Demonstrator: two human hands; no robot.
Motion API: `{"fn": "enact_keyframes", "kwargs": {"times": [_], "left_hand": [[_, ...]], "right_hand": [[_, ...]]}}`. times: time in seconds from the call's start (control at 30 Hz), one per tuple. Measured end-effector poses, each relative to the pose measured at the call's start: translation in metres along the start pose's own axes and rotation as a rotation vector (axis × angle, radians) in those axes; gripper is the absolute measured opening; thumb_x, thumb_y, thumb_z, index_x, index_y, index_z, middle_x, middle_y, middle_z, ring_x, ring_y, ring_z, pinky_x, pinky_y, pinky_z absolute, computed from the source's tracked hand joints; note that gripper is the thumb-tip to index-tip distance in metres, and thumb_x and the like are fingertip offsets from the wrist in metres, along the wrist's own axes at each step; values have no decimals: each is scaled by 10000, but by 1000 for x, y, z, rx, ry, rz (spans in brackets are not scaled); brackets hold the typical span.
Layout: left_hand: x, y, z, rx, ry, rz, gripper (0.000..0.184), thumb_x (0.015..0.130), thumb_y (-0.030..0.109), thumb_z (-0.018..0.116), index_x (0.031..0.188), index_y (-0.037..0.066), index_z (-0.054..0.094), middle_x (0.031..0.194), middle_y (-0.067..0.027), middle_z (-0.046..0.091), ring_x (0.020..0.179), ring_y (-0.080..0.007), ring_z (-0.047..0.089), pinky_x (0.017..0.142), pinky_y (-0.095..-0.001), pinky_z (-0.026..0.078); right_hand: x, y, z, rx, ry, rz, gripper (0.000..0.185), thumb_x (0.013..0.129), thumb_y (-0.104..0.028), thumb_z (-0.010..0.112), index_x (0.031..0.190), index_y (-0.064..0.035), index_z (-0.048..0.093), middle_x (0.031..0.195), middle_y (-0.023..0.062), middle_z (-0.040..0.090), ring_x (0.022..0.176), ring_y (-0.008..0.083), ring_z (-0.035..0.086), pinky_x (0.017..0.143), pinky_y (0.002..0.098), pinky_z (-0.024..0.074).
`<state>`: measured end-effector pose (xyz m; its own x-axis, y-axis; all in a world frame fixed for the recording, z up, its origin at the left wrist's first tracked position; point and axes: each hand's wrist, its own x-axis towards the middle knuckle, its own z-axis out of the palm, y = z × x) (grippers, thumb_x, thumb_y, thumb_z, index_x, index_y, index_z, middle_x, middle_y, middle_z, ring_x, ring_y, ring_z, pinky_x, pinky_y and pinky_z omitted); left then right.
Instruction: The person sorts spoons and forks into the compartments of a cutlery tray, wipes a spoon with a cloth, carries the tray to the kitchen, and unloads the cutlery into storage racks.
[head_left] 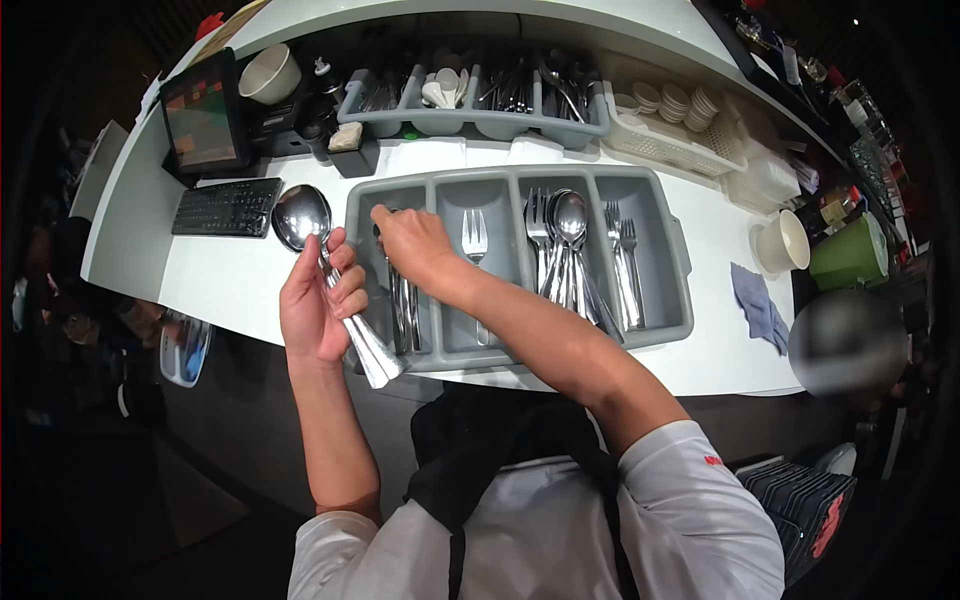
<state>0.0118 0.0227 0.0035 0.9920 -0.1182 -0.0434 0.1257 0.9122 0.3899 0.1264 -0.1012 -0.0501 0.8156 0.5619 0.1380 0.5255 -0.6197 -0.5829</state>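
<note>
My left hand (322, 298) is wrapped round several large spoons (301, 216), bowls up and handles pointing down to the right, beside the grey cutlery tray (678, 290). Over the tray's leftmost compartment is my right hand (412, 240), its fingers curled down at the top of the cutlery (404, 315) lying there; what the fingertips hold is hidden. One fork (475, 236) lies in the second compartment. Forks (538, 215) and spoons (570, 220) share the third, partly behind my right forearm. Smaller forks (628, 250) are in the rightmost compartment.
A second cutlery tray (440, 122) stands at the back, beside a cream basket (670, 148) with small cups. On the left are a screen (205, 115), a keyboard (226, 207) and a black holder (352, 158). A white bowl (782, 242) and blue cloth (760, 306) sit right.
</note>
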Motion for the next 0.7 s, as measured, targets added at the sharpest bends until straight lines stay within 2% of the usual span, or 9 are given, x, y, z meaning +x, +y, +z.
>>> {"fn": "enact_keyframes", "kwargs": {"times": [0.1, 0.17, 0.23, 0.27, 0.33, 0.53, 0.63, 0.67, 0.7], "left_hand": [[-5, -1, -9, -11, 34, -3, 408, 1057, 312, 381, 1198, -41, 528, 868, -41, 504, 616, -109, 377, 468, -235, 303], [-11, 1, -18, -30, 38, -2, 404, 1055, 312, 386, 1194, -38, 533, 866, -38, 502, 615, -109, 375, 468, -234, 303], [-13, 2, -24, -27, 47, 13, 377, 1052, 303, 400, 1176, -23, 545, 870, -41, 515, 601, -104, 390, 462, -230, 314], [-14, 2, -26, -24, 53, 20, 364, 1051, 298, 407, 1168, -16, 550, 872, -43, 522, 594, -102, 398, 458, -227, 319], [-8, -5, -22, -28, 107, 17, 357, 1048, 285, 413, 1171, -18, 556, 876, -51, 530, 593, -107, 405, 468, -233, 330], [18, -29, -15, 81, 131, -107, 258, 960, 65, 492, 1193, -16, 566, 967, -109, 637, 670, -148, 562, 537, -264, 459], [26, -34, -11, 223, 66, -105, 292, 961, 38, 487, 1247, -13, 509, 1041, -166, 668, 822, -213, 671, 685, -352, 585], [29, -38, -9, 196, 55, -140, 317, 966, 29, 477, 1281, -6, 477, 1086, -196, 654, 936, -269, 683, 820, -415, 595], [31, -43, -7, 162, 52, -146, 327, 972, 29, 473, 1298, 2, 469, 1128, -210, 635, 978, -309, 674, 866, -442, 581]], "right_hand": [[-11, 16, -21, -11, 138, -193, 189, 830, -164, 681, 934, -17, 623, 978, 222, 671, 967, 381, 640, 801, 471, 507], [-25, 41, -69, -58, 227, -115, 253, 815, -222, 724, 947, -20, 647, 1015, 211, 659, 988, 370, 631, 826, 464, 498], [-43, 78, -121, -297, 144, 150, 373, 781, -288, 773, 988, -3, 651, 1004, 201, 660, 970, 368, 640, 838, 456, 505], [-53, 94, -137, -469, 137, 267, 407, 750, -287, 799, 990, 6, 647, 998, 199, 661, 976, 369, 638, 841, 459, 506], [-75, 137, -144, -586, 94, 266, 374, 732, -236, 807, 976, -3, 647, 1005, 191, 656, 1000, 366, 628, 836, 467, 503], [-87, 149, -171, -167, 191, 368, 233, 809, -128, 729, 973, 1, 626, 913, 208, 678, 889, 362, 665, 776, 425, 503], [-89, 147, -180, -37, 170, 327, 180, 839, -70, 686, 967, 32, 611, 905, 228, 683, 872, 382, 669, 759, 406, 504], [-88, 152, -176, -48, 152, 291, 173, 839, -70, 686, 960, 30, 614, 894, 227, 683, 864, 383, 669, 757, 407, 505], [-88, 156, -170, -61, 134, 254, 166, 839, -70, 686, 953, 29, 618, 882, 227, 682, 857, 384, 669, 755, 408, 507]]}}
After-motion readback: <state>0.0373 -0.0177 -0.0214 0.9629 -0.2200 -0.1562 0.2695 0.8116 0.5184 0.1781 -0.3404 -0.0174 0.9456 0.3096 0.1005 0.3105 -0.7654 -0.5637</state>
